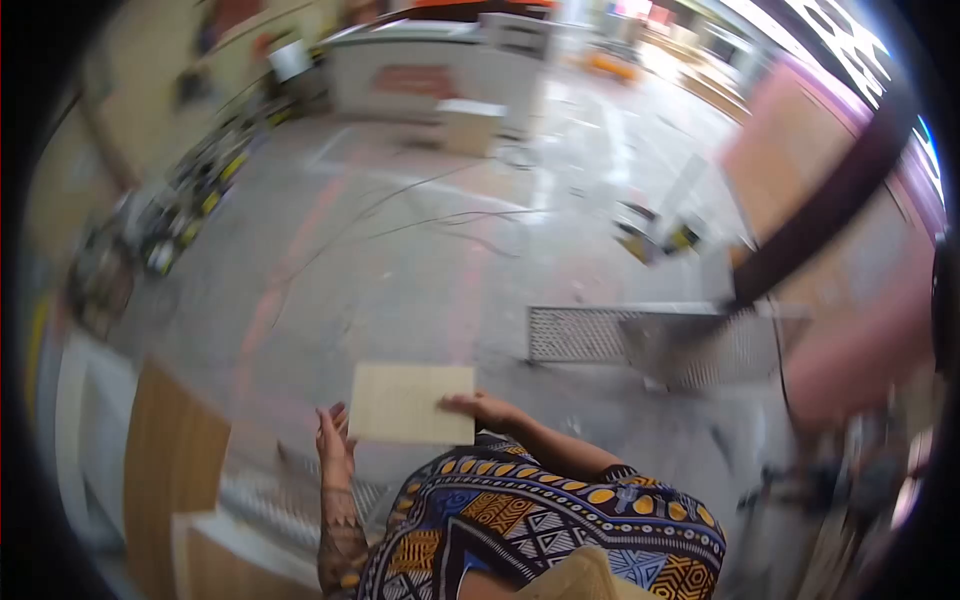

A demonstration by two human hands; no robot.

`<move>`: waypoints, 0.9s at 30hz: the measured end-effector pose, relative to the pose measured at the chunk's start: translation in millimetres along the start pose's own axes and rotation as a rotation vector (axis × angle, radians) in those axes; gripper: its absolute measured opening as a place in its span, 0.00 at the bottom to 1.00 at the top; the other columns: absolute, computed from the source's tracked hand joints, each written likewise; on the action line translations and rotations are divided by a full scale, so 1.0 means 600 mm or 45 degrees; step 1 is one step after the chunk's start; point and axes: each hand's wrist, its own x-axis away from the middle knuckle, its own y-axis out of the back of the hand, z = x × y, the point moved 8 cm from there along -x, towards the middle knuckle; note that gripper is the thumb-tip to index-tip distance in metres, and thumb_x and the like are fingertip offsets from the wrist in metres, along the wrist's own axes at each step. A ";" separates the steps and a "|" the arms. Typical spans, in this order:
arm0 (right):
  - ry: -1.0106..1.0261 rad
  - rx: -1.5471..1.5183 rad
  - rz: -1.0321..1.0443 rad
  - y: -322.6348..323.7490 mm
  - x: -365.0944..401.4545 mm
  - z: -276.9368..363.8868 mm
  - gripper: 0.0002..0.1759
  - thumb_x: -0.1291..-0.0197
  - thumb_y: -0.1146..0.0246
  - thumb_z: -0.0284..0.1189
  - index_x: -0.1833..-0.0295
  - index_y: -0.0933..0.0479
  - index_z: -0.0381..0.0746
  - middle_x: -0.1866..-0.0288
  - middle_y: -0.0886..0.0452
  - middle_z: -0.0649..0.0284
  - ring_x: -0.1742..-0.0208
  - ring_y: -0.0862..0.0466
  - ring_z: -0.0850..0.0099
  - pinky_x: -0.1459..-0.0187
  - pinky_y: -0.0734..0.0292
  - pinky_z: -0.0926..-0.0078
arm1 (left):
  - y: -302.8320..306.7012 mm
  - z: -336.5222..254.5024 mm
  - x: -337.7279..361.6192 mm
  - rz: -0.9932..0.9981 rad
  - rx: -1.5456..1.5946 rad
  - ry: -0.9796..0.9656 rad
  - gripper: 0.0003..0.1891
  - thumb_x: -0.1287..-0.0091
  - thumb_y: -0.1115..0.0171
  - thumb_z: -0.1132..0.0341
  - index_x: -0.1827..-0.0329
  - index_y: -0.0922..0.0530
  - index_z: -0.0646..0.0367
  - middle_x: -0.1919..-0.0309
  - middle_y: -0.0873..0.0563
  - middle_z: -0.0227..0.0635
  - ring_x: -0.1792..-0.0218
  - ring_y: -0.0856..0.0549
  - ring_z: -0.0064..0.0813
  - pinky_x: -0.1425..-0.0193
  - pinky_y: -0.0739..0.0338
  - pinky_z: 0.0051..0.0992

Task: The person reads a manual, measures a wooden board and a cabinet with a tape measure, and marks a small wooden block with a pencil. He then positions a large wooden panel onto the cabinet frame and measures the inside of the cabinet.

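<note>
A pale rectangular wooden board (412,404) lies flat in front of my patterned shirt, low in the centre of the view. My right hand (484,410) grips its right edge, with fingers resting on the top face. Beside the left edge is my left hand (334,432), upright, with its fingers apart and the thumb side near the board. Whether the left palm touches the board's edge is hard to tell. The undersides of the board and of my right hand are hidden.
A perforated metal platform (575,336) stands right of centre, near a dark curved post (840,210). Cables (440,218) cross the floor. A cardboard box (470,128) sits farther off. Wooden panels (172,450) stand at left, tools and gear (185,205) beyond.
</note>
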 end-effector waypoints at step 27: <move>-0.351 0.061 0.821 -1.009 -0.385 -0.057 0.31 0.24 0.37 0.51 0.26 0.24 0.42 0.40 0.12 0.63 0.45 0.11 0.65 0.50 0.14 0.65 | 0.957 -0.170 0.462 -1.590 1.130 -0.867 0.14 0.15 0.44 0.58 0.35 0.30 0.54 0.53 0.20 0.31 0.62 0.21 0.22 0.66 0.28 0.29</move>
